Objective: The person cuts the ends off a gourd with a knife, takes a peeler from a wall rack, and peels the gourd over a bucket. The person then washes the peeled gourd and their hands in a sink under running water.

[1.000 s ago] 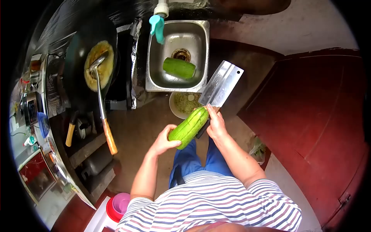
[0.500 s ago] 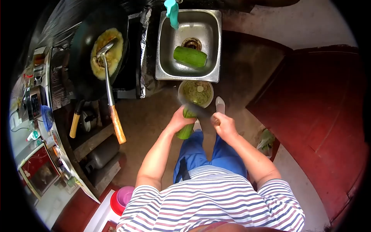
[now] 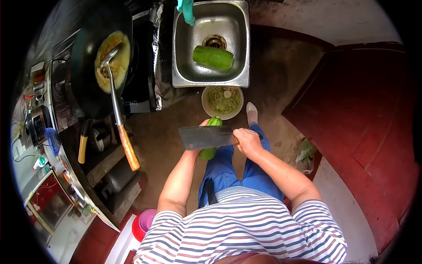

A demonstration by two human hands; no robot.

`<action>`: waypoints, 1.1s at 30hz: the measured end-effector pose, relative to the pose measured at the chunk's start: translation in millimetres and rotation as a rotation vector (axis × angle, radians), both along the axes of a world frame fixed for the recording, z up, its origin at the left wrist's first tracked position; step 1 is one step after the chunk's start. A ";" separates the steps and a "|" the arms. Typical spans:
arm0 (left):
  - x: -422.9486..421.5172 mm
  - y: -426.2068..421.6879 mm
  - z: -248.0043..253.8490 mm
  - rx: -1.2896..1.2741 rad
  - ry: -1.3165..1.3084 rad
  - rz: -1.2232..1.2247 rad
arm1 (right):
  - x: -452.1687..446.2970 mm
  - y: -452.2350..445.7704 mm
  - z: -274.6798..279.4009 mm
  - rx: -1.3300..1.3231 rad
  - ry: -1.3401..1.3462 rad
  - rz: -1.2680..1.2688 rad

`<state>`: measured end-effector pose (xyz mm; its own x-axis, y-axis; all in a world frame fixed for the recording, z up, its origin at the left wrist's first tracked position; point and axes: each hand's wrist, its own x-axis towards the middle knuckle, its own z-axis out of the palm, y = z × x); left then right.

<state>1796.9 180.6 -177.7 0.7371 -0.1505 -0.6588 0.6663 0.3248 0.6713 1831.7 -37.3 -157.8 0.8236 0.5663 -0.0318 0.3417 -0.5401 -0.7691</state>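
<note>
My left hand is wrapped round a long green gourd, held upright below the sink. Most of that hand is hidden behind the broad blade. My right hand grips the handle of a cleaver, whose dark blade lies across the front of the gourd. I cannot tell whether the blade touches it. Just beyond the gourd's top end, a pale bowl on the floor holds green shreds and a small round piece.
Another green gourd piece lies in the steel sink under a turquoise tap. At left, a wok holds yellowish food and a wooden-handled spatula. A plastic bag stands on the floor at right.
The cleaver, blurred and above the gourd's top before, has come nearer and now shows its flat side across the gourd. My right hand has shifted slightly with it. The view has tilted a little.
</note>
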 end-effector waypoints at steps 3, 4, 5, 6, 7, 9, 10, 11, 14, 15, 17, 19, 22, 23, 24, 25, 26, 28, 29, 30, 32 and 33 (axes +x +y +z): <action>-5.0 -3.4 -14.2 0.173 -0.015 -0.024 | -2.0 -1.2 -15.1 0.020 0.017 -0.009; -5.1 -3.5 -15.3 0.171 -0.016 -0.022 | -4.0 -3.8 -24.1 0.018 0.015 -0.007; -5.9 -2.3 -16.1 0.417 -0.123 -0.173 | -6.5 -7.1 -33.1 -0.041 0.071 -0.023; -5.0 -2.3 -12.1 0.663 -0.230 -0.325 | -8.3 -10.2 -38.3 -0.099 0.128 -0.038; -4.3 -3.2 -8.6 0.664 -0.227 -0.320 | -8.8 -13.8 -43.9 -0.098 0.128 -0.033; -0.6 -5.9 1.8 0.367 0.136 -0.162 | -8.6 -20.1 -53.2 -0.243 0.204 0.008; -0.9 -5.7 4.5 0.421 0.098 -0.194 | -6.2 -20.0 -56.5 -0.359 0.353 -0.030; -10.4 -4.3 -8.0 0.506 0.008 -0.189 | -7.9 -26.5 -69.8 -0.464 0.446 -0.060; -15.0 1.7 0.2 0.570 -0.045 -0.163 | -9.8 -39.1 -73.8 -0.494 0.526 -0.101; -17.5 5.3 4.2 0.585 -0.037 -0.189 | -15.2 -37.9 -70.4 -0.495 0.524 -0.093; -12.3 11.8 10.1 0.601 -0.063 -0.205 | -14.1 -34.5 -62.8 -0.398 0.548 -0.072; -14.1 15.2 23.8 0.521 -0.008 -0.080 | -13.7 -29.4 -45.1 -0.339 0.590 -0.119; -23.6 27.7 29.0 0.070 0.218 0.283 | -15.4 -33.6 -28.8 -0.303 0.682 -0.189; -25.0 31.6 29.0 -0.099 0.307 0.410 | -10.9 -34.6 -7.6 -0.296 0.656 -0.210; -25.5 34.2 28.6 -0.111 0.279 0.416 | -4.1 -35.6 12.2 -0.309 0.598 -0.224; -26.8 36.4 28.8 -0.200 0.275 0.441 | 5.6 -36.0 26.6 -0.313 0.570 -0.217; -29.2 38.0 29.7 -0.287 0.271 0.467 | 15.8 -36.2 38.7 -0.313 0.462 -0.276; -33.3 35.4 33.6 -0.327 0.203 0.493 | 47.9 -31.5 55.7 -0.343 0.298 -0.321; -36.2 33.3 36.3 -0.360 0.162 0.503 | 68.3 -25.5 64.2 -0.293 0.235 -0.322; -41.3 31.1 39.4 -0.375 0.159 0.521 | 92.6 -18.0 64.8 -0.334 0.110 -0.287; -60.4 28.0 40.1 -0.435 0.141 0.547 | 143.4 -5.4 48.1 -0.390 -0.116 -0.208; -71.0 27.6 41.9 -0.445 0.127 0.582 | 174.6 5.8 34.1 -0.394 -0.223 -0.156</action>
<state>1725.9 208.1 -135.8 0.7017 -0.0319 -0.7118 0.3673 0.8722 0.3230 2006.2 -31.6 -123.8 0.9091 0.4154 -0.0319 0.3666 -0.8339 -0.4125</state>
